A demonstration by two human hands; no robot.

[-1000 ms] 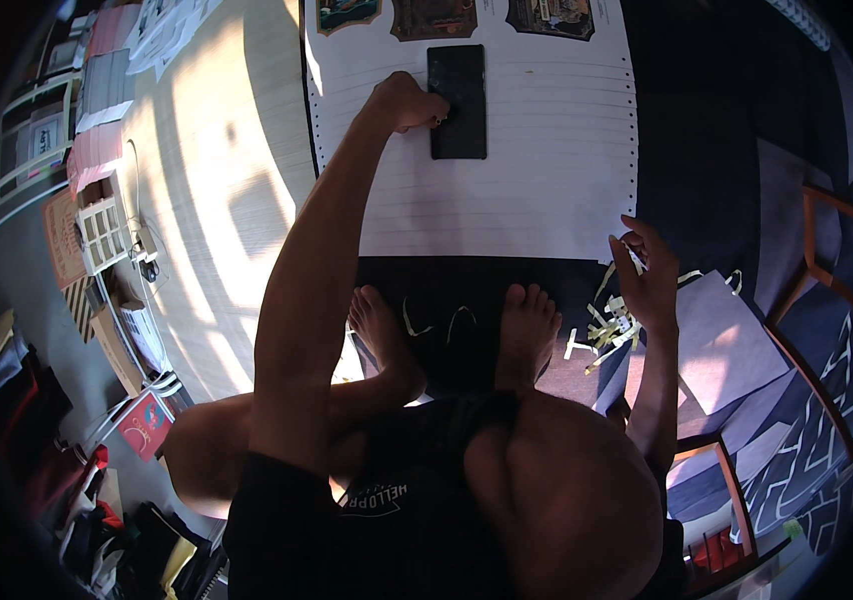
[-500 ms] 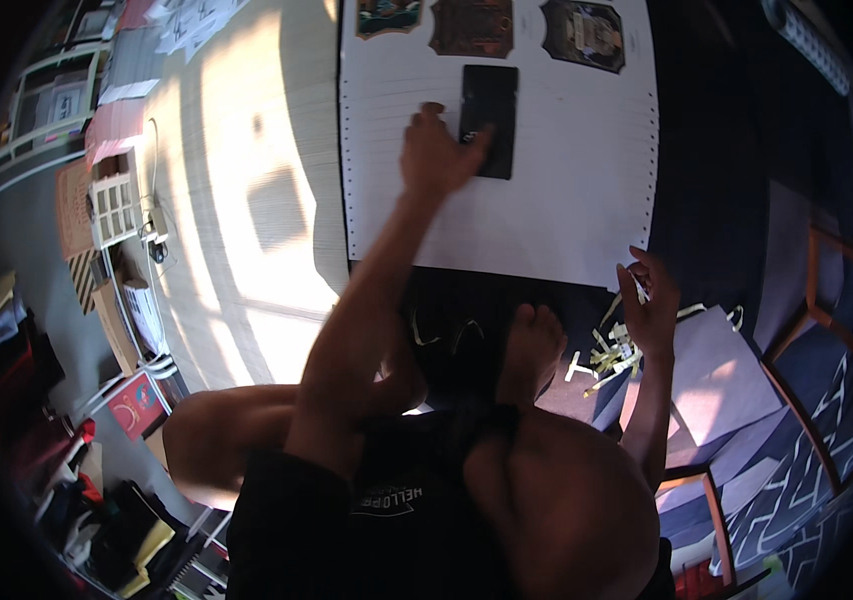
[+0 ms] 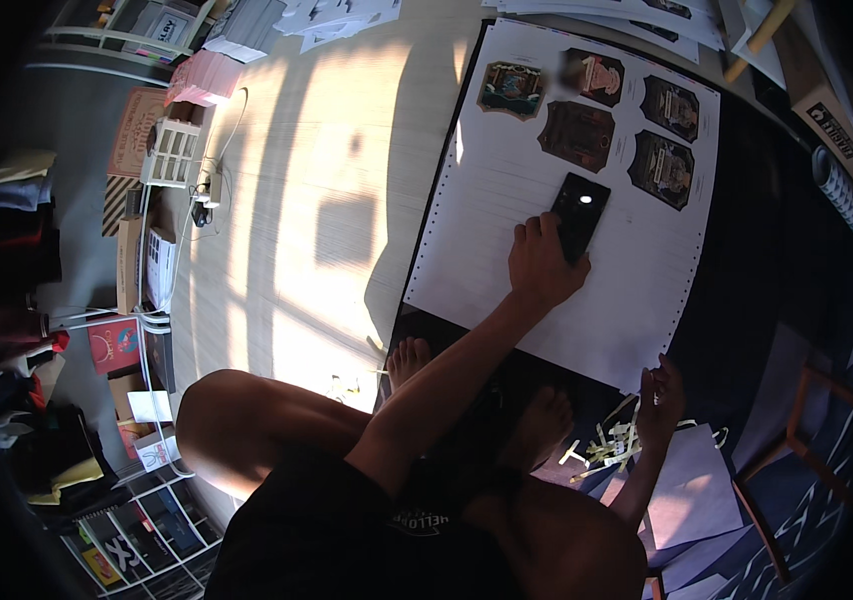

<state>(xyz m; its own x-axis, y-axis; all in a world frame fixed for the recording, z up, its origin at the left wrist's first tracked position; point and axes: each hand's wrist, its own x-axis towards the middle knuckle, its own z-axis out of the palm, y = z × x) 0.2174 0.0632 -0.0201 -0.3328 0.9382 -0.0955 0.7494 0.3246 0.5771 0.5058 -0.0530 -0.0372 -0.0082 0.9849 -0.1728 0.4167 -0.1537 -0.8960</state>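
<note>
A black phone (image 3: 587,205) lies on a large white printed sheet (image 3: 487,255), a bright glare spot on its upper part. My left hand (image 3: 545,262) is closed at the phone's lower left, fingers along its left edge and thumb by its lower end. Above the phone, several dark badge-shaped prints show on the sheet, among them a brown one (image 3: 577,136) and a green one (image 3: 512,90). My right hand (image 3: 661,405) is at the sheet's near right corner with fingers curled; what they hold, if anything, is too small to tell.
A tangle of pale tape strips (image 3: 609,442) lies by my right wrist, next to a grey-brown board (image 3: 692,490). My bare feet are close to the sheet's near edge. Brown wooden legs (image 3: 797,440) stand at right. Shelves and cartons (image 3: 137,135) line the left side.
The view has turned, so the sheet appears tilted and further right and lower, with more prints showing. My left fingers have come in against the phone's edge. My right hand stays near the sheet's corner.
</note>
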